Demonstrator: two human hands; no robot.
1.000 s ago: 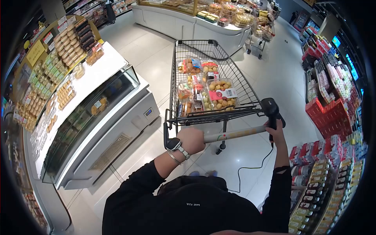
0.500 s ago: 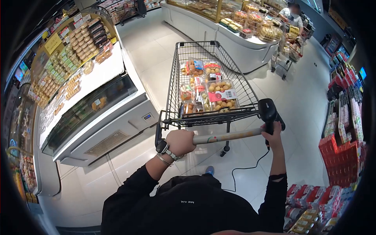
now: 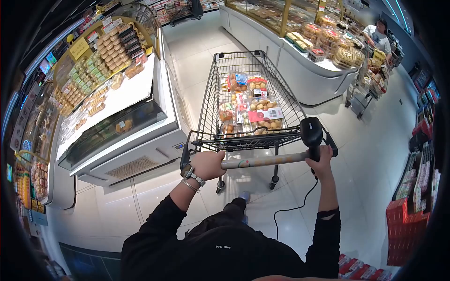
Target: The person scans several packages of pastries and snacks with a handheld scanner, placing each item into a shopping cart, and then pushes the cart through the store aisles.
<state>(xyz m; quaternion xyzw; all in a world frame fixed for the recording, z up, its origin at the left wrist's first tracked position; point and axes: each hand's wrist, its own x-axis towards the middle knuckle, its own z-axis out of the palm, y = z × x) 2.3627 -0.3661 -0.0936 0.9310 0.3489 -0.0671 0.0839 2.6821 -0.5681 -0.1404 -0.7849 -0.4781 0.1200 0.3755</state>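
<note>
My left hand [image 3: 208, 165] is wrapped round the left end of the cart handle [image 3: 267, 161], with a watch and bracelets on the wrist. At the handle's right end, my right hand [image 3: 321, 161] grips a black handheld scanner [image 3: 311, 132], whose cable hangs down to the floor; its fingers also lie against the bar. The wire shopping cart [image 3: 206, 100] stands in front of me. Inside it lie several clear plastic boxes of round food [image 3: 265, 114], some with red and white labels.
A white display counter [image 3: 136, 161] with packed baked goods is on the left. Another curved counter [image 3: 309, 84] stands at the right front. Beyond it, a person [image 3: 378, 37] is beside another cart [image 3: 365, 91]. Red boxes [image 3: 405, 229] are stacked at the right.
The left counter, the right counter and the other cart have shifted right in view. My cart's front wheels and my feet show more. Both hands keep their hold.
</note>
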